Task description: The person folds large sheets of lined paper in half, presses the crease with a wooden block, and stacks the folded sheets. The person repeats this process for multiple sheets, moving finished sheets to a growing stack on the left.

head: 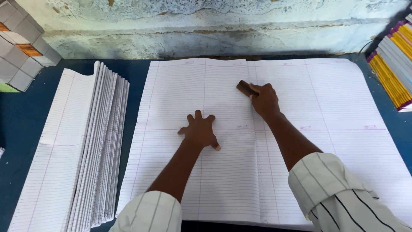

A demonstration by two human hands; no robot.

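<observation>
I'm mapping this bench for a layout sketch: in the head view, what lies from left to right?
Grey stacked blocks → pile of folded ruled sheets → left hand pressing the large ruled sheet → wooden block gripped by the right hand → stack of yellow-edged books.

Not much packaging here tbh. No signs or screens anywhere. Top left corner has a stack of wrapped bundles (23,41), blocky rectangular ends in grey-white paper, a couple showing orange, one green edge at the bottom. Far right edge of the desk (137,68) holds a slanted pile of flat bound books (392,71) with yellow, purple and grey spines. No labels I can make out.
</observation>
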